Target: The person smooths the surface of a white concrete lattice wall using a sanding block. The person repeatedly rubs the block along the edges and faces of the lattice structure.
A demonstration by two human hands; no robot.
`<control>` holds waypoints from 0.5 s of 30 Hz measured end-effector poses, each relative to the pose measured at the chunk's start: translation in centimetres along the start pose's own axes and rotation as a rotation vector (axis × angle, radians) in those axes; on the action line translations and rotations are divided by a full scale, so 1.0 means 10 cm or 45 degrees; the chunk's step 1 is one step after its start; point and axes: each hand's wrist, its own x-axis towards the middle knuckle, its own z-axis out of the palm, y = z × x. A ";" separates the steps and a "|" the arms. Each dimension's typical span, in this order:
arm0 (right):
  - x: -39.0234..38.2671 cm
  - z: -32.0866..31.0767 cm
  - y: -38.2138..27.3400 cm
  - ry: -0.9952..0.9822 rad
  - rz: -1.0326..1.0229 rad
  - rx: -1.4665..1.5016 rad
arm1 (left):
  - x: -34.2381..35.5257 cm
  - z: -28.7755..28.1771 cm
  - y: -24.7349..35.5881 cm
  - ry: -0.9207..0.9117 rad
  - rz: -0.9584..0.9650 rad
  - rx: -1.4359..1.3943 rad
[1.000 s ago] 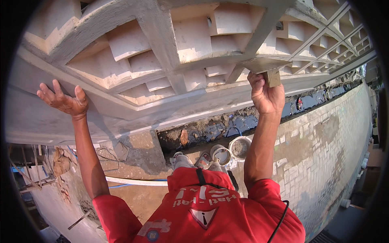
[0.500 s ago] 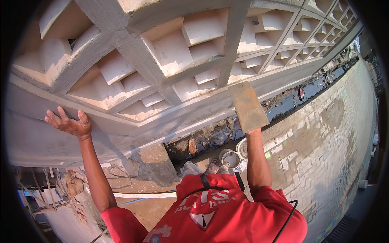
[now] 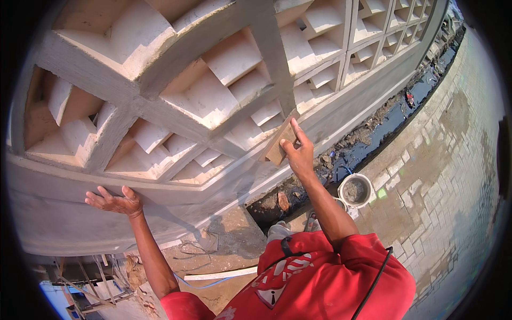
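Note:
My right hand [image 3: 300, 153] grips a brown wooden plastering float [image 3: 277, 151], its index finger and thumb stretched along the back. The float is turned partly edge-on, at the smooth grey band below the openings of the block wall [image 3: 224, 184]; whether its face touches the plaster I cannot tell. Palm up and fingers apart, my left hand [image 3: 116, 202] holds nothing, beside the same band further left. Above both hands rise pale ventilation blocks [image 3: 210, 90] framed by grey cement ribs [image 3: 118, 95].
A white bucket [image 3: 356, 191] of grey mix stands on the paving [image 3: 421, 186] to my right. Between wall and paving runs a ditch with dark water [image 3: 381, 130], a reddish stone [image 3: 282, 201] at its near end. A cement slab [image 3: 226, 234] lies near my feet.
My right hand has swung the float leftward and in to the wall, turning it from face-on to nearly edge-on. The view has shifted, showing more of the bucket. My left hand stays open.

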 end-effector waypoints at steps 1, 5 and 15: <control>0.04 0.06 -0.04 0.030 -0.019 0.000 | -0.01 -0.01 0.00 -0.001 0.004 0.002; 0.28 0.26 -0.11 0.134 0.011 0.045 | -0.01 0.00 0.02 0.026 0.025 -0.011; 0.04 0.34 -0.03 0.202 -0.090 -0.014 | -0.01 -0.01 0.00 0.004 0.039 -0.004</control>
